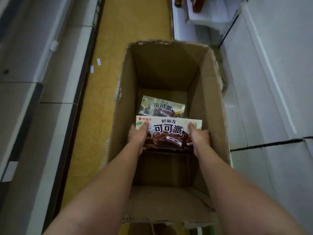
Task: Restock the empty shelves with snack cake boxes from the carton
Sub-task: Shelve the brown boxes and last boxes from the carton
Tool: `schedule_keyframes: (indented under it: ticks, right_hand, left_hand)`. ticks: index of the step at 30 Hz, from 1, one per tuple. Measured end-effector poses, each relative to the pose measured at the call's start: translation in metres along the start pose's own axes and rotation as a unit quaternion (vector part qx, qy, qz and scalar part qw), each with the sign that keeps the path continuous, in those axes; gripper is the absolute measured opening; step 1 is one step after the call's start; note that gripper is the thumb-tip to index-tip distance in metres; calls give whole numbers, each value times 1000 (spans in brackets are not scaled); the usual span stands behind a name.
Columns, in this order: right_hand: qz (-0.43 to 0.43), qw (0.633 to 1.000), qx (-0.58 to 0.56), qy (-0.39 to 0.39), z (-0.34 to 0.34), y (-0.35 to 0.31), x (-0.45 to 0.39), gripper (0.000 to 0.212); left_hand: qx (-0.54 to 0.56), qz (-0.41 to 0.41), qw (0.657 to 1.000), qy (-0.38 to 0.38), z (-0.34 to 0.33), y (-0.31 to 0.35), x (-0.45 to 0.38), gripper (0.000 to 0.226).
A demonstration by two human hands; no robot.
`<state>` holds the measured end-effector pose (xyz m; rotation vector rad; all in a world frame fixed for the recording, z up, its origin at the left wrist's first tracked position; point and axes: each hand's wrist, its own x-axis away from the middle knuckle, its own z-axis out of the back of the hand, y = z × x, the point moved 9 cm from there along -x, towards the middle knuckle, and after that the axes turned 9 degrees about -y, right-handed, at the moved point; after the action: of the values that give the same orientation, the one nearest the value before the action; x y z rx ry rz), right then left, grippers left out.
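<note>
Both hands reach down into the carton: the left hand and the right hand hold a box by its two short ends, thumbs pressed on its printed top and the other fingers hidden under it. The step in hand seems to be the taking out, for the box is inside the carton, and a second box lies just beyond the grip, deeper on the bottom. Next the box probably must rise straight between the torn walls, kept level, toward the shelf at the right hand's side.
</note>
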<state>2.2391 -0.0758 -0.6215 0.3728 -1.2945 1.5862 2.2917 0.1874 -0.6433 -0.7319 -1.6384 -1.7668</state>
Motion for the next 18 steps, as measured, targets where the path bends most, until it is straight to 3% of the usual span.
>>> schedule_keyframes:
  ticks: [6, 9, 18]
  right_hand:
    - [56, 998, 8, 7, 30, -58, 57, 67]
    - [102, 994, -8, -28, 27, -92, 99, 64]
    - [207, 966, 2, -152, -56, -154, 188, 59]
  left_hand:
    - [32, -54, 998, -8, 7, 63, 57, 49]
    - [73, -82, 994, 3, 29, 95, 95, 45]
    - [153, -78, 983, 63, 155, 123, 138, 54]
